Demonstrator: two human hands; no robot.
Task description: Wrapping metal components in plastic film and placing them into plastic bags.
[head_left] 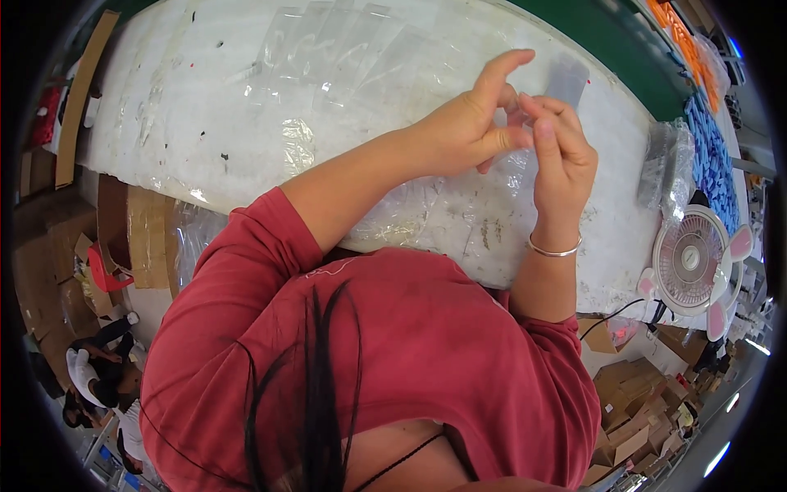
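Observation:
My left hand (479, 123) and my right hand (566, 152) meet over the right part of the white worktable. On the left hand the index finger sticks out, while the thumb and the other fingers bend toward the right hand. The right thumb and fingers are pinched together at the left fingertips. Whatever they hold is too clear or small to make out. Just below the fingers glints some clear plastic film (516, 164); I cannot tell if it hangs from them or lies on the table. Behind the right hand lies a stack of greyish clear plastic sheets (567, 78).
Several flat clear plastic bags (328, 53) lie fanned out at the table's far side. A crumpled clear wrapper (297, 146) is nearer. To the right stand a fan (690, 261), blue packed items (711, 156) and a clear plastic bundle (666, 168). Cardboard boxes (648, 410) fill the floor.

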